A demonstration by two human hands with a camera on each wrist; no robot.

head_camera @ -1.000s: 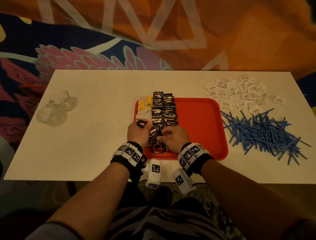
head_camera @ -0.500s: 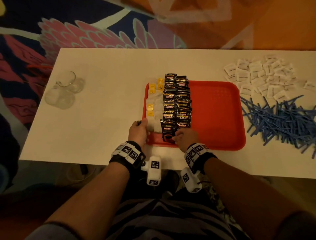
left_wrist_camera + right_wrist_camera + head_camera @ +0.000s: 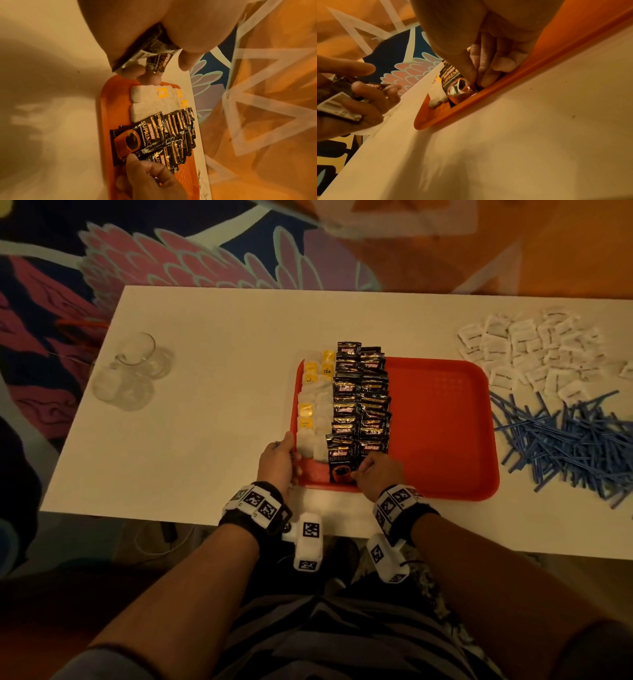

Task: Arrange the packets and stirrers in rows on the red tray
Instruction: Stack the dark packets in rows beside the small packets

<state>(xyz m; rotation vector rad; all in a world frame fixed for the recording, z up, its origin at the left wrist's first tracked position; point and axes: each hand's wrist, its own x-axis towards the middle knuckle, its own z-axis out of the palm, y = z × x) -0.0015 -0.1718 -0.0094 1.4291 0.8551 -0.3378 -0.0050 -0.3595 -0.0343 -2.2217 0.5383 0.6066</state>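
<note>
The red tray [image 3: 438, 422] carries tea bags [image 3: 315, 405] in rows at its left and two rows of black coffee packets [image 3: 363, 398] beside them. My right hand [image 3: 359, 472] pinches the nearest coffee packet [image 3: 340, 463] at the tray's front rim, thumb and fingers [image 3: 481, 73] meeting on its lower edge [image 3: 458, 86]. My left hand [image 3: 284, 450] rests against the tray's front-left corner and grips a small bundle of coffee packets [image 3: 149, 54], which the head view hides. Loose white packets [image 3: 531, 350] and blue stirrers [image 3: 565, 440] lie in piles right of the tray.
Clear glass cups [image 3: 133, 371] stand on the white table [image 3: 212, 405] at the far left. The right half of the tray is bare. The table's near edge runs just behind my wrists, and patterned carpet surrounds the table.
My hands have separated: the left one drew back to the tray's left corner with its bundle, and the right one brought a coffee packet down at the near end of the row.
</note>
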